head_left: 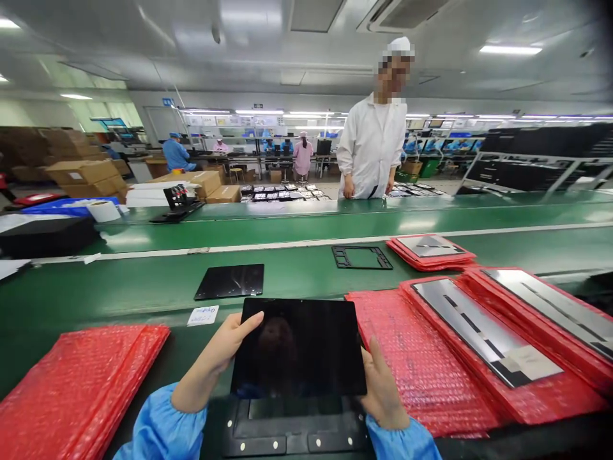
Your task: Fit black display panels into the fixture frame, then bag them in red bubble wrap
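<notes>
A black glass screen panel (301,351) is held up between both hands, its glossy face toward me. My left hand (218,348) grips its left edge with the thumb lying on the front. At the right edge, my right hand (382,386) is closed round the side, its fingers partly hidden behind the panel. Just below sits a black fixture (292,428) with several pale round dots, partly covered by the panel. Beyond the panel a second dark panel (230,281) lies flat on the green bench, near a white handwritten label (203,315).
Red bubble-wrap bags (81,383) lie at left. More red bubble wrap (421,358) carries silver-backed panels (483,329) at right. A black frame (363,257) rests farther back on the green bench (297,227). A person in white (373,144) stands across it.
</notes>
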A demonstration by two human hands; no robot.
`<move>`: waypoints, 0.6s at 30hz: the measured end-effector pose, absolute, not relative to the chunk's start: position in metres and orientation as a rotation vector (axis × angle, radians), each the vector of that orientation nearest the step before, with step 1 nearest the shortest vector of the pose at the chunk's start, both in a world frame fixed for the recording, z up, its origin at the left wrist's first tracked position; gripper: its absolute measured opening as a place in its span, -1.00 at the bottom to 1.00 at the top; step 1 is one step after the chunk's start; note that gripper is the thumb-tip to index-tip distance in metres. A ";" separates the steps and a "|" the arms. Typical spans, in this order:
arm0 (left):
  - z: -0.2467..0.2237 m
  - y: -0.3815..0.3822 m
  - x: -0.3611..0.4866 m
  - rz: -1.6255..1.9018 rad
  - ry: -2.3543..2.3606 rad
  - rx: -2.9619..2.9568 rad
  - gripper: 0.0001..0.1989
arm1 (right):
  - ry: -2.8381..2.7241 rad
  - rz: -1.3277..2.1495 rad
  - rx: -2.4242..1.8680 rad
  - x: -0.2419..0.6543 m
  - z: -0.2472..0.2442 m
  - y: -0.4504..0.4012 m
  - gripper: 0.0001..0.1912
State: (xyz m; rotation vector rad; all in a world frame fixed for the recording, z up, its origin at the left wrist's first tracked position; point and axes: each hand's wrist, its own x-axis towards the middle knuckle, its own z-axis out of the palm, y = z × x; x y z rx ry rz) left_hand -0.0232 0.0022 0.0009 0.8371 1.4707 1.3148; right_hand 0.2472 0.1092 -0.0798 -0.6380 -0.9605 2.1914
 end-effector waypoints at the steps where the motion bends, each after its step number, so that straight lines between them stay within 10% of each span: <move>1: 0.002 0.003 -0.024 1.312 1.460 0.837 -0.63 | -0.941 2.196 -0.639 0.243 -0.077 0.111 -0.39; 11: -0.002 0.081 -0.072 1.085 1.393 0.881 -0.26 | -0.570 2.218 -0.533 0.220 -0.092 0.109 -0.61; 18: -0.046 0.248 -0.053 0.934 1.857 1.127 -0.56 | -0.697 2.035 -0.544 0.223 -0.109 0.121 -0.40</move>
